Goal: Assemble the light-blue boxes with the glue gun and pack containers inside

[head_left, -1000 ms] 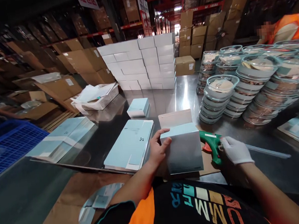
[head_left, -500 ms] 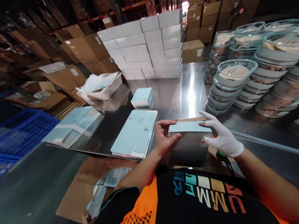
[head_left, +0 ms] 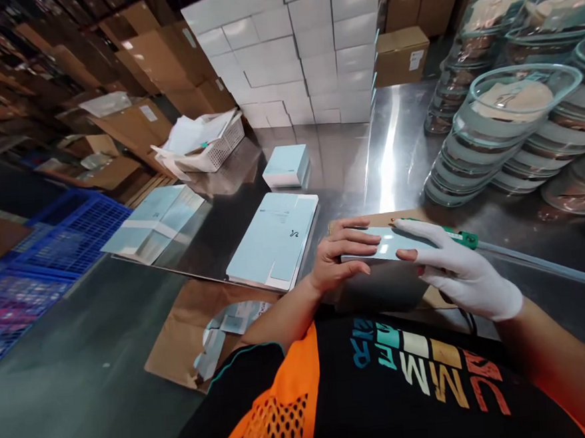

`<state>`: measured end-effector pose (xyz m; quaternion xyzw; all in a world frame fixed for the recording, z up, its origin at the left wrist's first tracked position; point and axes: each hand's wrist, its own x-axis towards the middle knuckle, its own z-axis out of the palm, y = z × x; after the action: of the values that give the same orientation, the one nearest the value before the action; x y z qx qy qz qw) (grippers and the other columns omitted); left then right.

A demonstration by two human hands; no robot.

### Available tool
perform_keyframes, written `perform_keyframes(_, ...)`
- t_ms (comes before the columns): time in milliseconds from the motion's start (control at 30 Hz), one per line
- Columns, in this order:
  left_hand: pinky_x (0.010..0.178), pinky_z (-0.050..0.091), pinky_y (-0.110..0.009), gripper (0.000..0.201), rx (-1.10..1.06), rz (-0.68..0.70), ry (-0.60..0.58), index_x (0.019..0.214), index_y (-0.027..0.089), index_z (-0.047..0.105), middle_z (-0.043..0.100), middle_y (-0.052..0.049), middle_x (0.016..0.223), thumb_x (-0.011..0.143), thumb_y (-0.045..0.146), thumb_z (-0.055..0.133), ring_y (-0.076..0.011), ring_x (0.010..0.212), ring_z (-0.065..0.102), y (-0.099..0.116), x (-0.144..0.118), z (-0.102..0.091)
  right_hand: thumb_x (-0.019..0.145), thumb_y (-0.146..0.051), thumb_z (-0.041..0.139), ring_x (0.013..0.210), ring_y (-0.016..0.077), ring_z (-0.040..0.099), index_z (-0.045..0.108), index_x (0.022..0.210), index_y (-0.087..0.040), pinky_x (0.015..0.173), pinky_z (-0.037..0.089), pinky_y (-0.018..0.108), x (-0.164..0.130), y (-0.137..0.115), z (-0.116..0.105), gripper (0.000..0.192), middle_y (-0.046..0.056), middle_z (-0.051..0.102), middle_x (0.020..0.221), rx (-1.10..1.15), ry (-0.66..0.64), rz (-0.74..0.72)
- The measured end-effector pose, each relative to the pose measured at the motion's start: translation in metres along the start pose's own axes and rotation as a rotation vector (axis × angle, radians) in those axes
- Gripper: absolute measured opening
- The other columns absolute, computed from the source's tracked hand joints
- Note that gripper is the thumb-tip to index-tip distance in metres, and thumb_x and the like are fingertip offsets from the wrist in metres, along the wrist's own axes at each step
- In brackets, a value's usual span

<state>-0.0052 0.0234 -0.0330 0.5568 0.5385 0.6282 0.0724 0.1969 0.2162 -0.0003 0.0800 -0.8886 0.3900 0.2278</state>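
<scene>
Pressing the lid of the pale blue box (head_left: 382, 245) flat on the bench (head_left: 397, 138), bare left hand (head_left: 338, 259) and gloved right hand (head_left: 456, 271) spread open on top, glue gun (head_left: 461, 237) now set down behind, flap no longer raised

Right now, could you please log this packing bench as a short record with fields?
Left hand: bare left hand pressing on the pale blue box
Right hand: gloved right hand pressing the same box's lid
Behind box: green glue gun
Left of box: flat carton stack
Far side: white box wall
Right: stacked lidded bowls
Surface: steel table
</scene>
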Motion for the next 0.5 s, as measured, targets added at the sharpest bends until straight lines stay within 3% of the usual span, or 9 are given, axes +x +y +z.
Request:
perform_keyframes(100,0.111,0.053,-0.068,0.056,0.026,-0.03,0.024,0.078,0.033,0.083,0.085,-0.008,0.094,0.082,0.087,0.07,-0.0359,0.117,0.074,0.001,-0.002,0.001,0.106,-0.028,0.062,0.153,0.0303,0.055,0.08,0.131,-0.041,0.128,0.046,0.054,-0.001,-0.003,0.0,0.034,0.003,0.061,0.162,-0.012,0.003,-0.013)
perform_keyframes(200,0.111,0.054,-0.066,0.055,0.039,-0.025,0.029,0.078,0.032,0.083,0.084,-0.008,0.091,0.083,0.085,0.071,-0.0358,0.116,0.074,0.001,-0.002,0.001,0.105,-0.028,0.064,0.159,0.0306,0.049,0.077,0.137,-0.04,0.13,0.043,0.051,-0.008,-0.001,0.008,0.036,0.002,0.05,0.172,-0.015,0.042,0.009)
perform_keyframes(267,0.117,0.05,-0.064,0.056,0.015,-0.036,0.045,0.089,0.03,0.084,0.084,-0.01,0.103,0.082,0.085,0.073,-0.036,0.127,0.071,-0.003,-0.003,0.0,0.099,-0.032,0.072,0.164,0.0325,0.041,0.059,0.158,-0.037,0.132,0.04,0.052,-0.016,0.006,0.018,0.06,0.005,0.037,0.179,-0.022,0.118,0.099)
perform_keyframes(300,0.121,0.047,-0.063,0.063,-0.013,-0.051,0.07,0.103,0.03,0.084,0.082,-0.012,0.118,0.078,0.087,0.075,-0.0366,0.135,0.067,-0.006,-0.006,0.0,0.095,-0.035,0.077,0.164,0.0335,0.04,0.045,0.168,-0.034,0.132,0.039,0.053,-0.021,0.011,0.024,0.08,0.009,0.034,0.18,-0.02,0.153,0.17)
perform_keyframes(367,0.126,0.043,-0.061,0.1,-0.072,-0.13,0.107,0.143,0.029,0.068,0.067,-0.017,0.15,0.065,0.089,0.083,-0.0392,0.15,0.055,-0.013,-0.017,0.003,0.085,-0.044,0.085,0.16,0.0361,0.046,0.025,0.176,-0.025,0.13,0.041,0.055,-0.029,0.023,0.035,0.111,0.018,0.041,0.175,0.001,0.209,0.326)
perform_keyframes(433,0.126,0.043,-0.061,0.137,-0.087,-0.296,0.062,0.166,0.025,0.04,0.054,-0.023,0.162,0.054,0.083,0.094,-0.0422,0.152,0.052,-0.022,-0.035,0.009,0.079,-0.052,0.088,0.149,0.0377,0.058,0.031,0.173,-0.018,0.125,0.048,0.054,-0.033,0.034,0.042,0.115,0.021,0.054,0.164,0.027,0.295,0.468)
perform_keyframes(500,0.122,0.048,-0.06,0.142,-0.081,-0.473,-0.024,0.169,0.022,0.033,0.058,-0.024,0.157,0.055,0.071,0.101,-0.0428,0.146,0.058,-0.03,-0.051,0.015,0.081,-0.058,0.085,0.137,0.0373,0.067,0.047,0.163,-0.017,0.117,0.056,0.051,-0.032,0.04,0.041,0.099,0.021,0.065,0.153,0.05,0.403,0.569)
